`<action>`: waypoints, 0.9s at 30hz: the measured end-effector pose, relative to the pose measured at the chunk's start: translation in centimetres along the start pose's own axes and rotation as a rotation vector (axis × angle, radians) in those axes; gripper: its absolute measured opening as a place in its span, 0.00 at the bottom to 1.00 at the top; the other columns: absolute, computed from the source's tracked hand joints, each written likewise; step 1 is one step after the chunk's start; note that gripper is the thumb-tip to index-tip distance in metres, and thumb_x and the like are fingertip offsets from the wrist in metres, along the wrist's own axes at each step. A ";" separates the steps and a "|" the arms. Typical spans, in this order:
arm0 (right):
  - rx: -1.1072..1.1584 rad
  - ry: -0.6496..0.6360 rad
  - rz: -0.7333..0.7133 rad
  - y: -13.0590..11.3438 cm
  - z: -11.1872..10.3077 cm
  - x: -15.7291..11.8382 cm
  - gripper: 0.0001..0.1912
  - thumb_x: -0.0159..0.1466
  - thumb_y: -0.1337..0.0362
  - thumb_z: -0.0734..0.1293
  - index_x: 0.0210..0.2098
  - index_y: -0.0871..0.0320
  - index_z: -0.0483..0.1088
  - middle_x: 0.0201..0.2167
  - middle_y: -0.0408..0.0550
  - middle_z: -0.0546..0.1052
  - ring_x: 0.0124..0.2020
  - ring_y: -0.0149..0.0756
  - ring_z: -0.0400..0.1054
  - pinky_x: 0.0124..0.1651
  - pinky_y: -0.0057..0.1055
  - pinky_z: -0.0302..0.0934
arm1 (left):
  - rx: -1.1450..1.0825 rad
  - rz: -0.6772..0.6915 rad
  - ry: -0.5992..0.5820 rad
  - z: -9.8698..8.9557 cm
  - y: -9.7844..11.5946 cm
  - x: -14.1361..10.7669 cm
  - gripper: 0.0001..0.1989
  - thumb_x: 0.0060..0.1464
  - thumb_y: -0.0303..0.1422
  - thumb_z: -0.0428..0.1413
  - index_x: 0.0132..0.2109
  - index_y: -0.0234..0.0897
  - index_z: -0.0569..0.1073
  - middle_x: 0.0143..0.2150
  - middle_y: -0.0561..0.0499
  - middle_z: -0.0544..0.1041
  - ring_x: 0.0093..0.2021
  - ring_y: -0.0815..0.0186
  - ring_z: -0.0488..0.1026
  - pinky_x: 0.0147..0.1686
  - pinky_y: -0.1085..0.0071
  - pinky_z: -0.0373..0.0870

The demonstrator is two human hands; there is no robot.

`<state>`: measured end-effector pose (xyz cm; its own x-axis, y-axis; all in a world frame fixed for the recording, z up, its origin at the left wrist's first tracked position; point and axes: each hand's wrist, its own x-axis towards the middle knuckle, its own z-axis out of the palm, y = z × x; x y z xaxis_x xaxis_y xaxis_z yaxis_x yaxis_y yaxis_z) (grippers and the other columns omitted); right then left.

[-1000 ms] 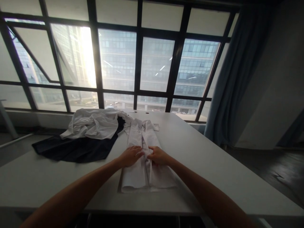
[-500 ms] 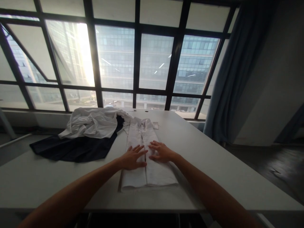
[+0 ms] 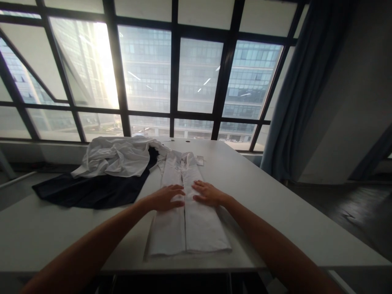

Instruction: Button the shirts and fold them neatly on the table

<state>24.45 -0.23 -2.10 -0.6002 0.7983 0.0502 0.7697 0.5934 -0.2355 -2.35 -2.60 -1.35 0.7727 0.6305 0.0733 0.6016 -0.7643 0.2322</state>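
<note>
A white shirt (image 3: 200, 228) lies folded into a long narrow shape on the table, its collar at the far end and a lengthwise slit down the middle. My left hand (image 3: 167, 198) rests on the left half, fingers stretched out toward the slit. On the right half lies my right hand (image 3: 208, 193), palm down with the fingers extended. Neither hand grips the cloth. The lower part of the shirt spreads flat toward the table's near edge.
To the left, a crumpled white garment (image 3: 114, 155) lies over a dark cloth (image 3: 88, 192). A small pale tag or card (image 3: 200, 160) sits beside the collar. The white table (image 3: 275, 228) reaches toward the windows, and a blue curtain (image 3: 294, 122) hangs at the right.
The shirt's lower end now reaches nearer to the table's front edge. My left hand has shifted slightly left and up; my right hand stays nearly in place.
</note>
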 end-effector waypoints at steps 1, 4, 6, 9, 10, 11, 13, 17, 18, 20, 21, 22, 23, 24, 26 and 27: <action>0.005 -0.049 0.005 0.0 0.2 0.0 0.38 0.66 0.42 0.56 0.68 0.59 0.53 0.70 0.55 0.49 0.70 0.47 0.41 0.69 0.45 0.39 | 0.017 -0.012 0.043 0.1 -0.4 0.1 0.30 0.61 0.53 0.46 0.65 0.48 0.62 0.70 0.46 0.55 0.69 0.54 0.52 0.65 0.54 0.49; 0.008 -0.107 0.023 -0.4 -0.1 -0.2 0.42 0.64 0.40 0.57 0.69 0.60 0.51 0.70 0.57 0.48 0.70 0.50 0.41 0.68 0.45 0.39 | 0.043 -0.021 -0.022 0.9 -1.2 0.5 0.33 0.62 0.53 0.43 0.70 0.50 0.51 0.72 0.48 0.46 0.71 0.53 0.40 0.66 0.49 0.39; -0.002 -0.095 0.015 -0.8 -0.9 -0.4 0.42 0.62 0.39 0.60 0.67 0.59 0.56 0.68 0.58 0.53 0.68 0.52 0.47 0.67 0.46 0.44 | 0.026 -0.007 -0.101 1.3 -1.1 0.5 0.33 0.63 0.54 0.42 0.70 0.51 0.48 0.73 0.48 0.43 0.72 0.53 0.38 0.65 0.46 0.37; 0.014 -0.026 -0.022 -1.1 -2.0 -0.8 0.32 0.63 0.42 0.61 0.56 0.57 0.71 0.57 0.57 0.71 0.56 0.50 0.66 0.59 0.43 0.56 | 0.002 0.037 -0.149 1.2 -0.2 -0.1 0.36 0.61 0.56 0.43 0.70 0.50 0.47 0.72 0.47 0.43 0.71 0.52 0.39 0.65 0.46 0.38; 0.033 0.014 -0.021 -1.0 -2.2 -0.8 0.28 0.64 0.44 0.61 0.53 0.57 0.73 0.52 0.57 0.75 0.51 0.46 0.70 0.56 0.41 0.59 | -0.005 0.055 -0.164 0.9 0.1 -0.3 0.37 0.59 0.56 0.45 0.70 0.50 0.48 0.72 0.47 0.44 0.71 0.51 0.40 0.65 0.47 0.39; 0.050 0.063 -0.015 -0.9 -2.2 -0.8 0.26 0.65 0.46 0.61 0.51 0.58 0.74 0.49 0.56 0.77 0.47 0.44 0.72 0.54 0.39 0.61 | -0.015 0.077 -0.179 0.6 0.4 -0.6 0.38 0.58 0.56 0.48 0.70 0.50 0.50 0.72 0.47 0.46 0.71 0.51 0.41 0.66 0.49 0.41; 0.054 0.165 -0.010 -0.6 -1.9 -0.7 0.25 0.65 0.49 0.62 0.53 0.60 0.72 0.51 0.57 0.76 0.50 0.44 0.71 0.55 0.38 0.61 | -0.051 0.119 -0.180 0.1 0.5 -0.8 0.37 0.56 0.54 0.52 0.69 0.50 0.55 0.71 0.49 0.51 0.70 0.52 0.47 0.66 0.53 0.46; -0.030 0.128 -0.027 0.4 -0.5 -0.1 0.30 0.66 0.50 0.61 0.63 0.61 0.63 0.65 0.58 0.60 0.66 0.48 0.53 0.66 0.44 0.48 | -0.065 0.054 0.029 0.4 -0.8 -0.3 0.30 0.61 0.49 0.48 0.67 0.46 0.59 0.69 0.47 0.58 0.68 0.57 0.55 0.65 0.60 0.50; -0.040 0.079 -0.020 0.7 -0.1 0.0 0.32 0.67 0.50 0.59 0.64 0.62 0.61 0.66 0.58 0.58 0.67 0.48 0.51 0.67 0.44 0.46 | -0.035 0.008 0.061 0.8 -1.2 0.0 0.30 0.62 0.49 0.46 0.68 0.44 0.57 0.69 0.46 0.56 0.69 0.58 0.52 0.66 0.59 0.48; -0.042 0.020 -0.009 1.1 0.4 0.1 0.33 0.68 0.48 0.57 0.65 0.63 0.59 0.67 0.58 0.56 0.68 0.47 0.49 0.68 0.42 0.44 | 0.028 -0.065 0.044 1.9 -2.0 0.3 0.31 0.64 0.50 0.43 0.69 0.43 0.55 0.71 0.45 0.51 0.71 0.57 0.46 0.67 0.56 0.42; -0.039 0.014 -0.007 1.3 0.5 0.1 0.34 0.68 0.47 0.57 0.65 0.63 0.59 0.67 0.58 0.56 0.68 0.47 0.49 0.68 0.41 0.44 | 0.048 -0.085 0.014 2.5 -2.2 0.4 0.31 0.64 0.51 0.42 0.69 0.43 0.54 0.72 0.45 0.49 0.71 0.57 0.44 0.67 0.55 0.40; -0.034 0.016 -0.007 1.5 0.5 0.1 0.34 0.67 0.47 0.57 0.65 0.62 0.59 0.67 0.57 0.56 0.68 0.47 0.49 0.68 0.41 0.44 | 0.057 -0.097 -0.008 2.9 -2.4 0.5 0.31 0.64 0.51 0.40 0.69 0.43 0.53 0.72 0.45 0.47 0.71 0.57 0.42 0.67 0.54 0.39; -0.028 0.019 -0.011 1.7 0.5 0.1 0.35 0.66 0.46 0.58 0.65 0.60 0.59 0.67 0.56 0.56 0.67 0.47 0.50 0.68 0.40 0.44 | 0.062 -0.104 -0.017 3.2 -2.5 0.6 0.32 0.65 0.51 0.39 0.69 0.43 0.52 0.72 0.45 0.46 0.71 0.56 0.42 0.66 0.54 0.39; -0.021 0.020 -0.017 1.8 0.4 0.2 0.35 0.65 0.45 0.59 0.65 0.59 0.60 0.67 0.55 0.57 0.67 0.47 0.51 0.67 0.40 0.45 | 0.065 -0.098 -0.021 3.3 -2.6 0.7 0.32 0.64 0.52 0.40 0.69 0.43 0.52 0.72 0.45 0.46 0.71 0.56 0.42 0.66 0.54 0.40; -0.004 0.025 -0.028 2.2 -0.2 0.8 0.31 0.64 0.46 0.62 0.61 0.55 0.65 0.64 0.53 0.63 0.64 0.46 0.56 0.65 0.40 0.49 | 0.050 -0.056 -0.031 2.7 -3.2 1.4 0.32 0.63 0.52 0.43 0.68 0.43 0.56 0.71 0.44 0.52 0.70 0.55 0.47 0.65 0.56 0.45; 0.007 0.029 -0.021 2.3 -0.6 1.3 0.27 0.64 0.47 0.62 0.58 0.54 0.69 0.61 0.51 0.67 0.61 0.45 0.61 0.63 0.39 0.53 | 0.028 -0.028 -0.034 2.0 -3.8 2.0 0.30 0.63 0.50 0.43 0.66 0.42 0.60 0.69 0.45 0.57 0.68 0.56 0.53 0.64 0.59 0.49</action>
<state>25.58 2.25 -2.00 -0.6095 0.7884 0.0831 0.7555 0.6094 -0.2408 -2.73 1.27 -4.01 0.7616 0.6472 0.0337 0.6283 -0.7502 0.2060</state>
